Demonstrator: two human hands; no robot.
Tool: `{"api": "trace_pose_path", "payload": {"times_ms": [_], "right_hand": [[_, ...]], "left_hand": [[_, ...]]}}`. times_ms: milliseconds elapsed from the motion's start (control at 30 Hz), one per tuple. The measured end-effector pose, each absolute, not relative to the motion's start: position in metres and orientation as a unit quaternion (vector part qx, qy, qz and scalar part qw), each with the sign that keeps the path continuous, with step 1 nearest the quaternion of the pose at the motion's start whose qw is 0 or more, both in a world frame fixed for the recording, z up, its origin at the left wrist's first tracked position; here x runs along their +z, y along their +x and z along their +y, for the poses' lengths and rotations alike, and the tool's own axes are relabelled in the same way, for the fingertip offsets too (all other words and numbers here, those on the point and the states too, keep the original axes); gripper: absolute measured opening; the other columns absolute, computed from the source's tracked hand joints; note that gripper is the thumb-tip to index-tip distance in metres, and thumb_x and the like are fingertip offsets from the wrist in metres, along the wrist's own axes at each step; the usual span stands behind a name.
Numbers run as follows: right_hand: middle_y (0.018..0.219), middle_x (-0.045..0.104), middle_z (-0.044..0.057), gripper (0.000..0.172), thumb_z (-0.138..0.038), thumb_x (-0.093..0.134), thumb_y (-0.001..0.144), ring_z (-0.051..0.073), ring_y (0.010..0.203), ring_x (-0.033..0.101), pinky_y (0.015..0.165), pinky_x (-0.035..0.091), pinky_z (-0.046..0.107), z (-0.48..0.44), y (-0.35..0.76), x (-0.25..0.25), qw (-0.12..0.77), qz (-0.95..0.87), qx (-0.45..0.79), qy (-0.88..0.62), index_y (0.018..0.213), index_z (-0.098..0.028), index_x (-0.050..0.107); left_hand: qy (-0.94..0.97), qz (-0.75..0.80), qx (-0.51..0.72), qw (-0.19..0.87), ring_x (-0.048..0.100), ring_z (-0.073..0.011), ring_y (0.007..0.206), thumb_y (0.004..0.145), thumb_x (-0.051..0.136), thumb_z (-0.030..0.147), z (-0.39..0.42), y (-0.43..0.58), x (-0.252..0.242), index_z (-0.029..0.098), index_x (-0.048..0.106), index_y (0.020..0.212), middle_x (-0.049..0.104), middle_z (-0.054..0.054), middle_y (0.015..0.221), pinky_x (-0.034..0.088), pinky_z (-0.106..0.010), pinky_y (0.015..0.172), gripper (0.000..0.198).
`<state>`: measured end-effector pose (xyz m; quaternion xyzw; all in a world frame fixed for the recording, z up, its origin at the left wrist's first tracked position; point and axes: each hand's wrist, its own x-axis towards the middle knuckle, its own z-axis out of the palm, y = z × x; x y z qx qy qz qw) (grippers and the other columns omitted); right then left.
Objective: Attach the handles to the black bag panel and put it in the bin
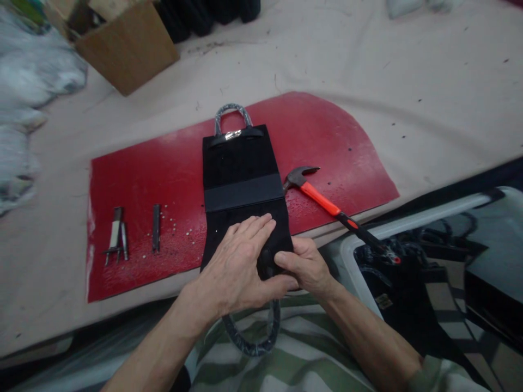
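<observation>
A black handbag panel (pixel 241 163) lies unfolded on a red mat, its near end reaching over the table edge toward my body. At its far end stands a plastic-wrapped handle (pixel 231 111) beside a silver metal clasp (pixel 233 135). A second wrapped handle (pixel 255 348) hangs at the near end, below my hands. My left hand (pixel 241 261) rests flat on the near part of the panel, fingers stretched out. My right hand (pixel 304 267) pinches the panel's right edge, thumb on top and fingers underneath. Just right of the panel is a claw hammer (pixel 321 198) with an orange and black handle.
Punch tools (pixel 116 234) and a dark metal bar (pixel 156 227) lie on the red mat (pixel 122 179), with small pale bits around. A cardboard box (pixel 126 46) stands at the back left. At right, a white bin (pixel 351 256) holds more black bag pieces.
</observation>
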<state>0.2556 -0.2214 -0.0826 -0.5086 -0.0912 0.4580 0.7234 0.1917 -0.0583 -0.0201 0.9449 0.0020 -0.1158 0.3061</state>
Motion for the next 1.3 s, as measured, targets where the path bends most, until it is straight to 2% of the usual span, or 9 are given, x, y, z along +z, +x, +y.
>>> {"api": "trace_pose_path", "payload": {"times_ms": [167, 267, 600, 767, 933, 1067, 1200, 1300], "right_hand": [[0.057, 0.045, -0.001, 0.039, -0.046, 0.072, 0.08, 0.008, 0.052, 0.038, 0.049, 0.03, 0.021, -0.216, 0.265, -0.087, 0.714, -0.165, 0.429, -0.527, 0.066, -0.012, 0.06], [0.055, 0.046, -0.001, 0.036, -0.04, 0.071, 0.081, 0.008, 0.049, 0.039, 0.047, 0.03, 0.022, -0.214, 0.268, -0.089, 0.713, -0.203, 0.424, -0.521, 0.063, -0.011, 0.06], [0.058, 0.045, -0.001, 0.034, -0.04, 0.071, 0.08, 0.008, 0.053, 0.038, 0.049, 0.03, 0.021, -0.211, 0.27, -0.08, 0.701, -0.183, 0.428, -0.541, 0.066, -0.011, 0.06], [0.065, 0.049, -0.001, 0.036, -0.044, 0.077, 0.074, 0.008, 0.057, 0.038, 0.051, 0.034, 0.019, -0.217, 0.264, -0.075, 0.715, -0.141, 0.449, -0.518, 0.082, -0.012, 0.065], [0.077, 0.06, 0.002, 0.038, -0.043, 0.079, 0.073, 0.012, 0.067, 0.048, 0.061, 0.044, 0.022, -0.228, 0.257, -0.08, 0.701, -0.151, 0.445, -0.536, 0.094, -0.013, 0.069], [0.072, 0.059, 0.002, 0.036, -0.047, 0.077, 0.075, 0.013, 0.064, 0.047, 0.059, 0.043, 0.024, -0.228, 0.255, -0.073, 0.69, -0.164, 0.405, -0.577, 0.086, -0.013, 0.069], [0.065, 0.059, 0.002, 0.034, -0.048, 0.076, 0.077, 0.012, 0.057, 0.048, 0.053, 0.041, 0.023, -0.218, 0.255, -0.06, 0.709, -0.159, 0.389, -0.566, 0.079, -0.015, 0.067], [0.06, 0.057, 0.001, 0.035, -0.05, 0.076, 0.077, 0.012, 0.052, 0.046, 0.048, 0.038, 0.022, -0.211, 0.256, -0.055, 0.725, -0.143, 0.388, -0.551, 0.076, -0.016, 0.066]], "left_hand": [[0.937, 0.009, -0.115, 0.33, 0.038, -0.0318, 0.142, 0.074, 0.072, 0.058, -0.056, 0.193, -0.024, 0.01, 0.044, 0.145, 0.042, -0.014, 0.154, 0.033, -0.054, 0.117, 0.09], [0.931, 0.008, -0.109, 0.349, 0.041, -0.0307, 0.14, 0.074, 0.075, 0.054, -0.054, 0.193, -0.026, 0.01, 0.046, 0.143, 0.046, -0.013, 0.151, 0.034, -0.052, 0.117, 0.087], [0.919, 0.018, -0.104, 0.38, 0.043, -0.0311, 0.138, 0.076, 0.071, 0.058, -0.051, 0.194, -0.031, 0.012, 0.051, 0.141, 0.049, -0.013, 0.149, 0.035, -0.053, 0.117, 0.082], [0.919, 0.012, -0.138, 0.37, 0.037, -0.0332, 0.141, 0.073, 0.069, 0.069, -0.048, 0.196, -0.027, 0.01, 0.044, 0.146, 0.043, -0.013, 0.154, 0.033, -0.054, 0.118, 0.097], [0.915, -0.009, -0.173, 0.363, 0.03, -0.0363, 0.146, 0.07, 0.068, 0.075, -0.044, 0.199, -0.024, 0.012, 0.038, 0.15, 0.034, -0.014, 0.158, 0.028, -0.058, 0.119, 0.106], [0.9, -0.014, -0.197, 0.389, 0.026, -0.0369, 0.148, 0.069, 0.071, 0.071, -0.037, 0.201, -0.016, 0.016, 0.035, 0.152, 0.031, -0.014, 0.16, 0.027, -0.059, 0.12, 0.106], [0.866, -0.013, -0.222, 0.447, 0.034, -0.0341, 0.145, 0.068, 0.076, 0.065, -0.028, 0.205, -0.004, 0.02, 0.032, 0.154, 0.034, -0.014, 0.158, 0.034, -0.054, 0.118, 0.106], [0.856, -0.01, -0.229, 0.464, 0.038, -0.0327, 0.143, 0.07, 0.076, 0.061, -0.024, 0.209, -0.001, 0.016, 0.038, 0.151, 0.038, -0.014, 0.156, 0.035, -0.05, 0.119, 0.1]]}}
